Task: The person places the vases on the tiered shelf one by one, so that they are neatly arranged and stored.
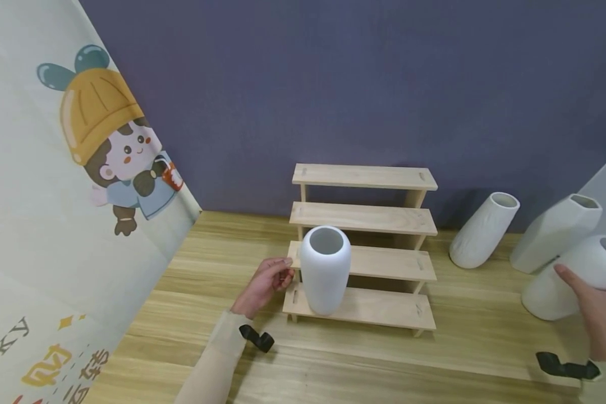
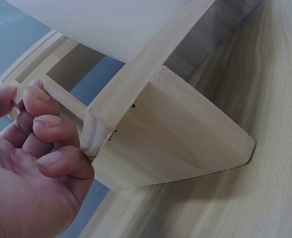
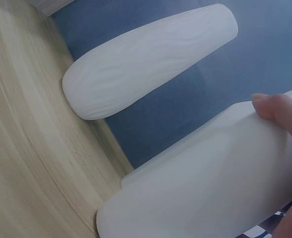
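Observation:
A four-step wooden display stand (image 1: 389,262) stands on the table near the wall. On its lowest step stands a smooth white vase (image 1: 325,280), upright. My left hand (image 1: 266,283) pinches the left end of the step just above; in the left wrist view its thumb and index finger meet at a board's edge, the other fingers (image 2: 56,129) curled. At the far right my right hand (image 1: 603,317) grips another smooth white vase (image 1: 560,294), thumb on its near side. That vase's base is at the tabletop in the right wrist view; most of the fingers are hidden behind it.
Right of the stand are a tapered, textured white vase (image 1: 482,233) and an angular white vase (image 1: 550,238), the latter close behind the held one. A dark blue wall (image 1: 358,84) rises behind the wood-grain table (image 1: 207,258). A cartoon-printed white panel (image 1: 30,196) borders the left.

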A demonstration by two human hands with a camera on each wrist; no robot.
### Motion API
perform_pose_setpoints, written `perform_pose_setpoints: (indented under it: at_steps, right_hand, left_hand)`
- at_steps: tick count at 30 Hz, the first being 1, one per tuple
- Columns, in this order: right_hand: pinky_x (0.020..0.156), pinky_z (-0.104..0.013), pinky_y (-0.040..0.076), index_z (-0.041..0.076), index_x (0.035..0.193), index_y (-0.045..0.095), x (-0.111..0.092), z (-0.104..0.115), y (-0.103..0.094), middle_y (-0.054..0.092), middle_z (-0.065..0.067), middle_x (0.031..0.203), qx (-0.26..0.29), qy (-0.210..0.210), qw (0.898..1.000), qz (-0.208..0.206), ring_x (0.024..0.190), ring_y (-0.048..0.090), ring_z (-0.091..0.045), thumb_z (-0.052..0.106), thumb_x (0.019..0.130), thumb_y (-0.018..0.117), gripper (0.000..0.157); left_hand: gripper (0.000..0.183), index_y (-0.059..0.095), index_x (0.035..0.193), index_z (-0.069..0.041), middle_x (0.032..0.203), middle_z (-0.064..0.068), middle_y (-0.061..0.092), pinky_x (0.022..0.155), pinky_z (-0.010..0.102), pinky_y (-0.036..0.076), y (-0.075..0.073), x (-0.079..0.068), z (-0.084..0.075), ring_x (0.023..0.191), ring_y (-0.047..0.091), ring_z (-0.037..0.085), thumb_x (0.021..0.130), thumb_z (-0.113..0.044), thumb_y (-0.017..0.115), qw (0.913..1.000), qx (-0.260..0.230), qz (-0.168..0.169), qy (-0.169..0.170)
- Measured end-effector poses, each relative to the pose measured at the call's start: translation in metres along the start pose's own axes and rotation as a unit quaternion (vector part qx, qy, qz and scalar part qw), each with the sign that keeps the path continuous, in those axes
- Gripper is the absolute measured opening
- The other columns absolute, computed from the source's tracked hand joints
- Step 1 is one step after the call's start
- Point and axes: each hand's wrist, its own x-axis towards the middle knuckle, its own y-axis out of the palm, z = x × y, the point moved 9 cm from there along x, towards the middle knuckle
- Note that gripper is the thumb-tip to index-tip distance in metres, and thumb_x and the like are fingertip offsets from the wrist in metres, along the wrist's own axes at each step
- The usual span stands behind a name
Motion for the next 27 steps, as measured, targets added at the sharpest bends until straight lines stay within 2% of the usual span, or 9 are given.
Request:
perform_pose_setpoints:
  at_steps: [7, 9, 12, 15, 18, 21, 24, 27]
  right_hand:
    - [0.125, -0.023, 0.017, 0.041, 0.155, 0.012, -0.004, 0.002, -0.005, 0.022, 0.02, 0.161, 0.039, 0.014, 0.999, 0.011, 0.145, 0.024, 0.003, 0.036, 0.087, 0.069, 0.089]
    - [0.124, -0.023, 0.018, 0.041, 0.155, 0.014, -0.006, 0.006, -0.006, 0.024, 0.023, 0.157, 0.039, 0.014, 0.999, 0.012, 0.144, 0.026, 0.004, 0.035, 0.088, 0.068, 0.087]
    - [0.126, -0.029, 0.018, 0.039, 0.156, 0.012, -0.012, 0.013, -0.008, 0.025, 0.015, 0.161, 0.025, 0.009, 0.999, 0.02, 0.149, 0.024, -0.001, 0.037, 0.09, 0.066, 0.085]
    - [0.127, -0.033, 0.018, 0.04, 0.156, 0.009, -0.016, 0.018, -0.009, 0.022, 0.014, 0.163, 0.011, 0.018, 0.999, 0.032, 0.15, 0.022, -0.003, 0.039, 0.091, 0.064, 0.085]
    - [0.126, -0.031, 0.018, 0.04, 0.156, 0.011, -0.021, 0.025, -0.012, 0.023, 0.023, 0.156, 0.016, 0.017, 0.999, 0.032, 0.146, 0.024, 0.002, 0.038, 0.092, 0.064, 0.084]
    - [0.123, -0.024, 0.021, 0.038, 0.155, 0.018, -0.028, 0.037, -0.016, 0.031, 0.028, 0.146, 0.039, -0.017, 0.999, 0.022, 0.136, 0.033, 0.007, 0.028, 0.09, 0.067, 0.082]
    - [0.122, -0.022, 0.023, 0.037, 0.155, 0.023, -0.034, 0.049, -0.018, 0.034, 0.028, 0.141, 0.056, -0.049, 0.997, 0.019, 0.13, 0.035, 0.01, 0.021, 0.09, 0.067, 0.081]
    - [0.123, -0.024, 0.022, 0.037, 0.155, 0.022, -0.039, 0.058, -0.02, 0.034, 0.029, 0.14, 0.06, -0.062, 0.996, 0.019, 0.135, 0.035, 0.006, 0.016, 0.09, 0.067, 0.081]
  left_hand:
    - [0.043, 0.066, 0.069, -0.022, 0.062, -0.013, 0.063, 0.051, 0.015, 0.036, 0.0, 0.0, 0.001, 0.052, 0.046, 0.0, 0.106, -0.017, 0.044, 1.0, 0.003, 0.001, 0.0]
    - [0.043, 0.066, 0.069, -0.022, 0.062, -0.014, 0.063, 0.051, 0.015, 0.036, 0.0, 0.0, 0.002, 0.052, 0.046, 0.0, 0.106, -0.018, 0.045, 1.0, 0.002, 0.0, -0.001]
    - [0.043, 0.067, 0.069, -0.023, 0.063, -0.014, 0.063, 0.051, 0.015, 0.036, -0.001, 0.0, 0.002, 0.052, 0.046, 0.0, 0.105, -0.018, 0.045, 1.0, 0.003, -0.002, -0.001]
    - [0.043, 0.066, 0.069, -0.023, 0.063, -0.014, 0.064, 0.052, 0.014, 0.035, -0.002, 0.0, 0.002, 0.052, 0.046, 0.0, 0.106, -0.017, 0.045, 1.0, 0.003, -0.005, -0.001]
    - [0.043, 0.066, 0.068, -0.022, 0.063, -0.014, 0.063, 0.052, 0.014, 0.035, -0.002, 0.0, 0.002, 0.052, 0.046, 0.0, 0.106, -0.017, 0.045, 1.0, 0.0, -0.008, -0.001]
    - [0.043, 0.066, 0.069, -0.022, 0.063, -0.014, 0.064, 0.052, 0.014, 0.035, -0.002, -0.001, 0.002, 0.053, 0.046, 0.0, 0.106, -0.016, 0.045, 1.0, 0.0, -0.01, 0.0]
    - [0.043, 0.066, 0.069, -0.023, 0.064, -0.014, 0.064, 0.053, 0.014, 0.036, -0.002, -0.001, 0.001, 0.053, 0.046, 0.0, 0.106, -0.016, 0.045, 1.0, 0.003, -0.009, 0.002]
    - [0.043, 0.066, 0.069, -0.023, 0.064, -0.014, 0.063, 0.053, 0.015, 0.036, -0.001, -0.001, 0.0, 0.053, 0.046, 0.0, 0.106, -0.016, 0.044, 0.9999, 0.009, -0.004, 0.005]
